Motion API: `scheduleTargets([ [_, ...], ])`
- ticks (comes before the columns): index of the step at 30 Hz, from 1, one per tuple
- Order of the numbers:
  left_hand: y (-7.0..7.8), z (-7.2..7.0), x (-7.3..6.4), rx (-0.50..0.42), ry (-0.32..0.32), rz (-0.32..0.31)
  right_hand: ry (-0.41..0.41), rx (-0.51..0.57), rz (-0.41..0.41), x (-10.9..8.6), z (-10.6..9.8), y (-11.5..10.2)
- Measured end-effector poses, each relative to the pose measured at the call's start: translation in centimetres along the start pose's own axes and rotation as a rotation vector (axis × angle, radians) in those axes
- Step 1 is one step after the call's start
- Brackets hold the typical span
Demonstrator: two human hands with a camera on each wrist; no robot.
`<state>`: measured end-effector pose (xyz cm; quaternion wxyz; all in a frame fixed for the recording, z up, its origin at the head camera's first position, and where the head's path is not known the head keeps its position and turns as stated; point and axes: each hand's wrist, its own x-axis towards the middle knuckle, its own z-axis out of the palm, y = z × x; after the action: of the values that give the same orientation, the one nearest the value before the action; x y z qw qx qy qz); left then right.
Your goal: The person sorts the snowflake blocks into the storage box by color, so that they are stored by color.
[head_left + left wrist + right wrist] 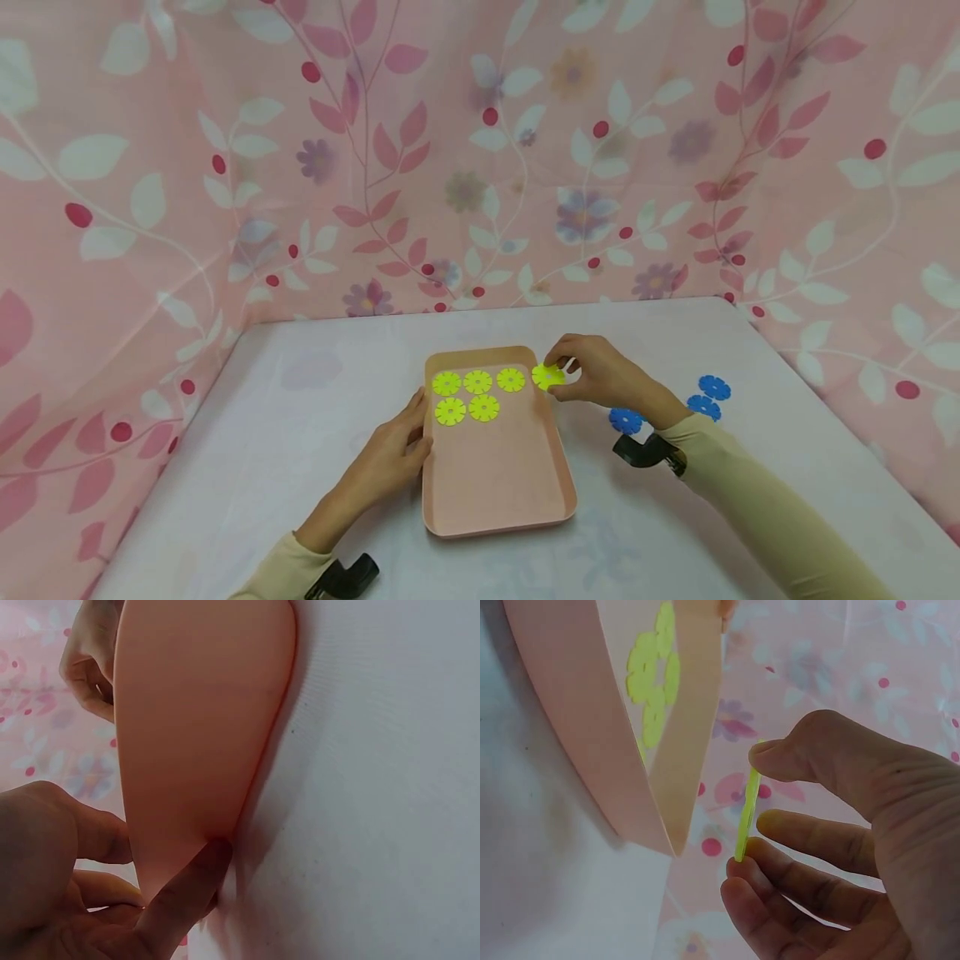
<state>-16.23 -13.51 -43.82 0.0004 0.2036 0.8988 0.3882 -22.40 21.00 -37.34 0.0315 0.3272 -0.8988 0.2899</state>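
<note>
The left hand (386, 454) is holding a pink tray (498, 483) by its side, five yellow discs (477, 382) lying in it between the hands. The right hand (603, 375) is pinching another yellow disc (547, 377), blue discs (715, 387) lying beside its wrist

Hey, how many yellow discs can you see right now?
6: three yellow discs in the far row of the tray, two in the next row, and one held in the right hand near the tray's right side. Others could be hidden underneath.
</note>
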Motion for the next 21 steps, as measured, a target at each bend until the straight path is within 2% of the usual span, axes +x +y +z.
scheduleTargets([
  [10, 0.1, -0.1, 0.1, 0.005, 0.005, 0.043, -0.024, -0.003, -0.028, 0.8, 1.6, -0.3],
  [16, -0.2, 0.0, 0.0, 0.004, -0.003, 0.02, -0.067, -0.015, -0.003, 1.2, 2.5, -0.4],
  [21, -0.3, 0.0, 0.0, 0.003, -0.006, 0.006, -0.074, -0.02, -0.014, 1.5, 3.1, -0.4],
])
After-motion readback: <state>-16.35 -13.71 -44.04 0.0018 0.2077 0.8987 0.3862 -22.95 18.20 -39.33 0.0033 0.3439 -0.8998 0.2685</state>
